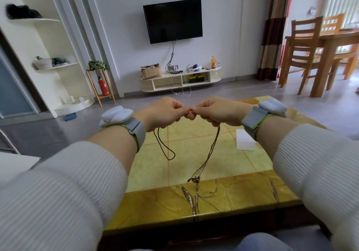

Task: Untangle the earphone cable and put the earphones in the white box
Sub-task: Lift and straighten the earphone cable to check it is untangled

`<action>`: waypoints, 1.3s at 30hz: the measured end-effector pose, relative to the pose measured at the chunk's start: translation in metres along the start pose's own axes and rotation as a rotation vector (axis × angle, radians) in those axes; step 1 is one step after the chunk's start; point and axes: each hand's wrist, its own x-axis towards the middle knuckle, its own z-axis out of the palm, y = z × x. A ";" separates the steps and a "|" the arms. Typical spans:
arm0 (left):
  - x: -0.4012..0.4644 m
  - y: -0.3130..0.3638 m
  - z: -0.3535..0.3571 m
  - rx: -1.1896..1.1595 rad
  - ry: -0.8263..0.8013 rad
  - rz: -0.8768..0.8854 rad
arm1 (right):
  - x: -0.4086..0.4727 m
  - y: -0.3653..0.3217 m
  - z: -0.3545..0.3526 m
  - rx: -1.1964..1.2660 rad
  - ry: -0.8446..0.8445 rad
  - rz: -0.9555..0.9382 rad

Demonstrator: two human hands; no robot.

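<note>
A thin brown earphone cable (208, 156) hangs in the air above the table. My left hand (165, 112) and my right hand (217, 110) pinch it close together at the top, fingertips almost touching. One loop (165, 149) droops below my left hand. Two strands run down from my right hand to a small tangle with a reddish piece (195, 179) just above the table. The white box (245, 140) lies on the table to the right, partly hidden behind my right wrist.
The yellow marble-patterned table (186, 198) has a dark front edge near my knees. Beyond it lie grey floor, a low TV shelf (180, 79) under a wall television, and wooden chairs with a dining table (318, 54) at the right.
</note>
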 end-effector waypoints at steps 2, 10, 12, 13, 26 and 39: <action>-0.002 -0.004 0.000 0.003 -0.004 -0.015 | 0.000 0.000 -0.004 -0.042 0.069 -0.008; -0.009 -0.043 0.024 -0.117 0.021 -0.165 | -0.001 0.002 -0.023 -0.149 0.192 0.006; -0.012 -0.054 0.033 -0.138 0.024 -0.196 | -0.001 0.000 -0.025 -0.173 0.209 0.009; -0.014 -0.060 0.038 -0.122 0.018 -0.208 | -0.002 -0.001 -0.027 -0.179 0.221 0.008; -0.025 -0.087 0.044 0.359 -0.212 -0.279 | 0.000 -0.014 -0.034 -0.261 0.227 -0.032; 0.007 0.008 0.005 -0.218 0.122 0.079 | 0.012 -0.023 -0.014 -0.270 0.087 -0.068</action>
